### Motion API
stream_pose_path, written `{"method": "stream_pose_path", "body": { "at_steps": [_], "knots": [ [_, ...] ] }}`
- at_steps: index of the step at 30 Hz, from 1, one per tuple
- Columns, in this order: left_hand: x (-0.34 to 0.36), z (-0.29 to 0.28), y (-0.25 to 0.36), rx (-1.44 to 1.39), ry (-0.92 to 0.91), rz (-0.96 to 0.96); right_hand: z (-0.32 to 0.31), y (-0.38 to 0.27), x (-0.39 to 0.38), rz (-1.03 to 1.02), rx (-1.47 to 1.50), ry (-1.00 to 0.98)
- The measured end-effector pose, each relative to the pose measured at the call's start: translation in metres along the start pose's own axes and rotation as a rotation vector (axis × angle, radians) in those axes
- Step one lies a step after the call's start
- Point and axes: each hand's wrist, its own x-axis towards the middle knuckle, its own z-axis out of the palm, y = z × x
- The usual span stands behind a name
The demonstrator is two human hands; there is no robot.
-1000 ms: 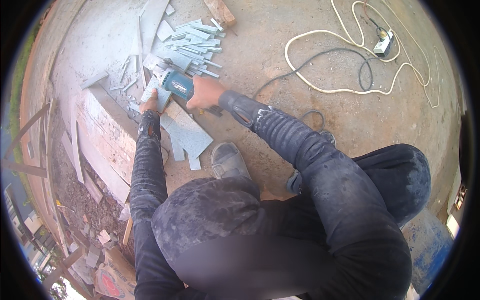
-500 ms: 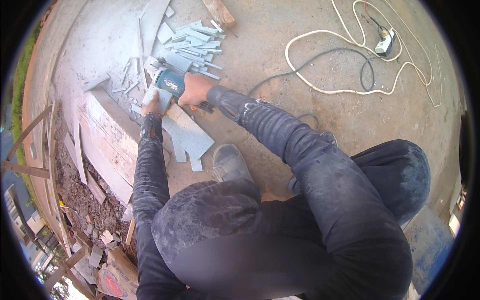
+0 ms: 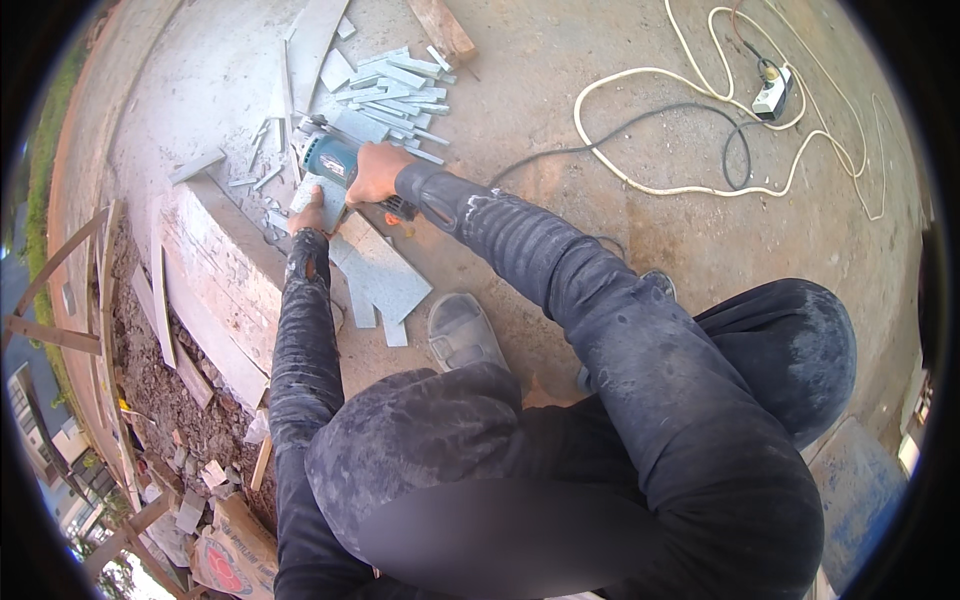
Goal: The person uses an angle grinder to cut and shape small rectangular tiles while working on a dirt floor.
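Note:
My right hand [image 3: 376, 172] is wrapped round a teal angle grinder [image 3: 330, 158], whose head and guard sit over the upper end of a small pale-grey tile piece [image 3: 328, 202]. My left hand [image 3: 308, 214] grips that tile piece from the near side, just below the grinder. The blade's exact contact with the tile cannot be made out. Larger tile pieces [image 3: 390, 285] lie loosely overlapped under and nearer than my hands. A pile of narrow cut strips [image 3: 400, 95] lies just beyond the grinder. A small orange item [image 3: 392, 219] shows beneath the grinder's rear.
Timber [image 3: 445, 30] lies at the top. A concrete block or step [image 3: 220, 260], planks [image 3: 105, 300], rubble [image 3: 200, 430] and a paper sack [image 3: 230, 550] are at left. Cream cable [image 3: 680, 186] and a white socket strip [image 3: 772, 95] lie at right. My sandalled foot [image 3: 465, 330] is below the tiles.
My right hand and the grinder have shifted left and slightly upward across the tile piece. My left hand keeps its grip, with little movement relative to the surroundings.

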Motion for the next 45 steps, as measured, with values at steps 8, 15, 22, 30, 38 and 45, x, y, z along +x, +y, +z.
{"method": "stream_pose_path", "body": {
  "at_steps": [8,15,22,30,38,45],
  "knots": [
    [-0.012,0.004,0.003,0.015,0.058,0.015,-0.002,-0.012,0.012,0.036,-0.059,-0.041],
    [-0.018,0.005,0.005,0.084,0.069,-0.001,0.001,-0.016,0.020,0.099,-0.039,-0.053],
    [-0.015,0.003,0.003,0.056,0.051,-0.003,0.004,-0.014,0.022,0.113,-0.032,-0.040],
    [-0.021,0.004,0.005,0.037,0.012,-0.002,0.001,-0.011,0.016,0.117,-0.027,-0.041],
    [-0.008,-0.002,0.005,0.100,0.048,0.004,0.005,-0.010,0.016,0.075,-0.009,-0.026],
    [-0.005,0.004,0.002,0.140,0.057,-0.015,0.004,-0.003,0.012,0.084,-0.005,-0.024]
  ]
}}
